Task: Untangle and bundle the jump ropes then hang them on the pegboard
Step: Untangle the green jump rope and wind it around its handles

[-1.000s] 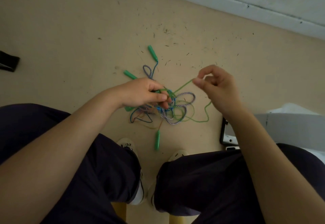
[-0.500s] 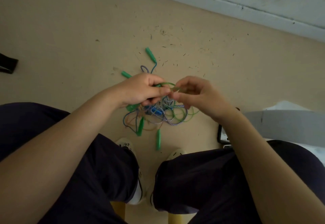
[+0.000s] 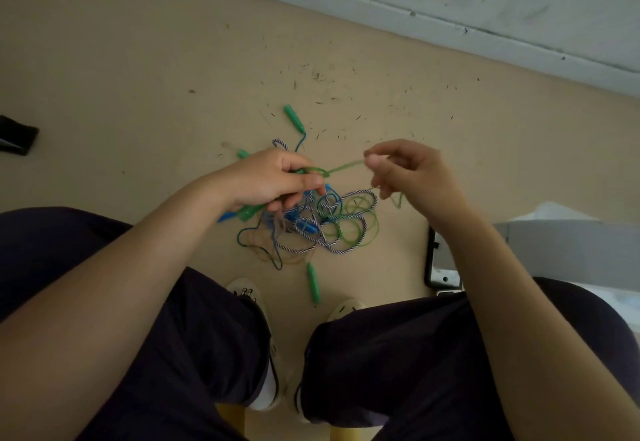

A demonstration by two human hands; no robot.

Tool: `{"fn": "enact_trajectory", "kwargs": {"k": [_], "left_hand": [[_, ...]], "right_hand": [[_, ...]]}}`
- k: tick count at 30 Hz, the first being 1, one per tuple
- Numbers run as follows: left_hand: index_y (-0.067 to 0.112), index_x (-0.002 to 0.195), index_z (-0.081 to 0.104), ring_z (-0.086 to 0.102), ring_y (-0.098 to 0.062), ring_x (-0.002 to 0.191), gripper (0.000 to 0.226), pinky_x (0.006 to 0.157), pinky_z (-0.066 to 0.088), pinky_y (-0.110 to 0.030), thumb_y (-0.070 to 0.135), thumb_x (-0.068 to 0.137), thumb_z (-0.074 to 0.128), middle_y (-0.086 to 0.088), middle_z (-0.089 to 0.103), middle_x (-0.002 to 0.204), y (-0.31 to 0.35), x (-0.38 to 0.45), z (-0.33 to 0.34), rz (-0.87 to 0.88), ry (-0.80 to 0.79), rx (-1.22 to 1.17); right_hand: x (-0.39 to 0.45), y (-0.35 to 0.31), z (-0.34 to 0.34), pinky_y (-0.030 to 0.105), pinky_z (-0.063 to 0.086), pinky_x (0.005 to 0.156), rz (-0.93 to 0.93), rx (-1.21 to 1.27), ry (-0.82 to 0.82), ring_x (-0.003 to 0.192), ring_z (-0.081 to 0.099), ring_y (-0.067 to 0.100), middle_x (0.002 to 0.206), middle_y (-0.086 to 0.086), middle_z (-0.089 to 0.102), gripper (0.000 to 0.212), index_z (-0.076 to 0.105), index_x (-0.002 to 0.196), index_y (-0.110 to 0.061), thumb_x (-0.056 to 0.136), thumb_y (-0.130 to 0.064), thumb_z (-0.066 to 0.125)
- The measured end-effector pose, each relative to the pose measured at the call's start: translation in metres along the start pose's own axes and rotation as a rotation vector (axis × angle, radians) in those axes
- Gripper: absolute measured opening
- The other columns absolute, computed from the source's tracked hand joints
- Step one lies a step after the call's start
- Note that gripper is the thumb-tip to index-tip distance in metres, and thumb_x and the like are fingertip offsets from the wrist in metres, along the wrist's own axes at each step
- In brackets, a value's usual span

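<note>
A tangle of jump ropes (image 3: pixel 322 226) lies on the beige floor between my knees: green, blue and a blue-white braided cord, with green handles at the top (image 3: pixel 293 118) and bottom (image 3: pixel 313 283). My left hand (image 3: pixel 273 181) grips a bundle of cords and a green handle (image 3: pixel 250 212) above the tangle. My right hand (image 3: pixel 405 170) pinches the green cord (image 3: pixel 346 166), which runs taut between both hands. The pegboard is out of view.
A grey wall base (image 3: pixel 450 25) runs across the top right. A black object (image 3: pixel 17 135) lies at the left edge. A grey box with a dark metal frame (image 3: pixel 440 260) stands at the right, next to my right knee. My white shoes (image 3: pixel 252 298) are just below the tangle.
My right hand has moved right and away from my left hand, drawing a length of green cord out taut. The tangle has shifted slightly under the left hand.
</note>
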State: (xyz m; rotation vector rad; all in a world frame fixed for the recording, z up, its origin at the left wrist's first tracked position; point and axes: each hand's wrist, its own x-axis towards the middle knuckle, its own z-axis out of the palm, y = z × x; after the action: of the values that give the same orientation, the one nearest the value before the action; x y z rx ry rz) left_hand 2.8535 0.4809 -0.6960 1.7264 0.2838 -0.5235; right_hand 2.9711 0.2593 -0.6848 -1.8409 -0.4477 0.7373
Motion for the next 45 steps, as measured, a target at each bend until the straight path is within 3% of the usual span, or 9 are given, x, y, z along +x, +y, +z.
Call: {"fn": "enact_trajectory", "kwargs": {"k": [5, 10, 13, 16, 23, 28, 36, 41, 45], "left_hand": [[0.016, 0.099, 0.071, 0.037, -0.011, 0.042, 0.018, 0.042, 0.034, -0.020, 0.029, 0.100, 0.058, 0.003, 0.053, 0.057, 0.013, -0.004, 0.010, 0.049, -0.067, -0.068], [0.008, 0.103, 0.072, 0.051, -0.012, 0.047, 0.021, 0.045, 0.043, -0.020, 0.024, 0.099, 0.059, 0.002, 0.062, 0.063, 0.023, -0.014, 0.003, 0.070, -0.022, -0.013], [0.012, 0.096, 0.072, 0.056, -0.014, 0.049, 0.019, 0.050, 0.047, -0.022, 0.025, 0.100, 0.058, 0.002, 0.063, 0.062, 0.023, -0.022, -0.001, 0.071, 0.027, 0.047], [0.016, 0.097, 0.072, 0.053, -0.013, 0.045, 0.021, 0.047, 0.047, -0.020, 0.031, 0.098, 0.059, 0.001, 0.061, 0.059, 0.024, -0.029, 0.002, 0.092, 0.015, 0.019], [0.018, 0.097, 0.072, 0.044, -0.011, 0.044, 0.021, 0.044, 0.039, -0.019, 0.034, 0.099, 0.059, 0.003, 0.060, 0.062, 0.033, -0.035, 0.029, 0.142, -0.129, -0.061], [0.012, 0.098, 0.072, 0.060, -0.015, 0.051, 0.031, 0.051, 0.049, -0.023, 0.040, 0.091, 0.061, -0.001, 0.067, 0.068, 0.026, -0.036, 0.027, 0.098, -0.167, -0.062], [0.018, 0.098, 0.074, 0.067, -0.021, 0.062, 0.025, 0.060, 0.056, -0.029, 0.036, 0.099, 0.057, -0.003, 0.071, 0.073, -0.009, -0.029, 0.020, -0.062, -0.153, 0.013], [0.016, 0.103, 0.071, 0.062, -0.015, 0.062, 0.032, 0.060, 0.054, -0.032, 0.039, 0.082, 0.075, 0.002, 0.068, 0.076, -0.013, -0.029, 0.020, -0.072, -0.203, -0.132], [0.014, 0.112, 0.068, 0.062, -0.012, 0.064, 0.036, 0.061, 0.054, -0.026, 0.025, 0.078, 0.075, 0.007, 0.068, 0.076, -0.010, -0.027, 0.027, -0.003, -0.269, -0.210]], "right_hand": [[-0.009, -0.007, 0.020, 0.023, 0.044, 0.053, -0.073, -0.043, -0.193, 0.056, 0.053, 0.014, 0.064, -0.005, 0.065, 0.016, 0.071, 0.087, -0.030, 0.076, -0.036, 0.082], [-0.016, -0.016, 0.012, 0.021, 0.029, 0.048, -0.066, -0.137, -0.004, 0.047, 0.031, 0.007, 0.047, -0.015, 0.039, 0.012, 0.067, 0.078, -0.024, 0.086, -0.020, 0.075], [-0.025, -0.025, -0.003, 0.026, 0.039, 0.054, -0.043, -0.093, 0.163, 0.051, 0.043, 0.010, 0.054, -0.011, 0.048, 0.015, 0.061, 0.081, -0.020, 0.092, -0.011, 0.066], [-0.040, -0.031, -0.007, 0.021, 0.049, 0.063, -0.069, -0.029, 0.080, 0.059, 0.059, 0.008, 0.069, -0.002, 0.063, 0.013, 0.062, 0.089, -0.014, 0.091, -0.002, 0.064], [-0.064, -0.033, 0.020, 0.023, 0.035, 0.052, -0.052, -0.200, -0.247, 0.054, 0.040, 0.010, 0.057, -0.006, 0.048, 0.026, 0.065, 0.111, -0.028, 0.087, -0.026, 0.074], [-0.059, -0.031, 0.015, 0.018, 0.021, 0.044, -0.011, -0.204, -0.199, 0.045, 0.024, 0.007, 0.046, -0.012, 0.035, 0.013, 0.072, 0.086, -0.021, 0.088, -0.034, 0.071], [-0.045, -0.007, 0.006, 0.016, 0.028, 0.043, 0.053, -0.332, 0.010, 0.044, 0.030, 0.006, 0.051, -0.007, 0.042, 0.011, 0.073, 0.093, -0.017, 0.095, -0.023, 0.064], [-0.044, 0.001, 0.003, 0.021, 0.055, 0.070, 0.108, -0.257, -0.040, 0.068, 0.063, 0.005, 0.084, 0.008, 0.067, 0.010, 0.067, 0.096, -0.012, 0.097, -0.013, 0.058], [-0.047, 0.003, 0.018, 0.028, 0.053, 0.091, 0.118, -0.031, -0.171, 0.103, 0.068, 0.016, 0.110, 0.005, 0.071, 0.010, 0.063, 0.106, -0.018, 0.096, -0.015, 0.061]]}}
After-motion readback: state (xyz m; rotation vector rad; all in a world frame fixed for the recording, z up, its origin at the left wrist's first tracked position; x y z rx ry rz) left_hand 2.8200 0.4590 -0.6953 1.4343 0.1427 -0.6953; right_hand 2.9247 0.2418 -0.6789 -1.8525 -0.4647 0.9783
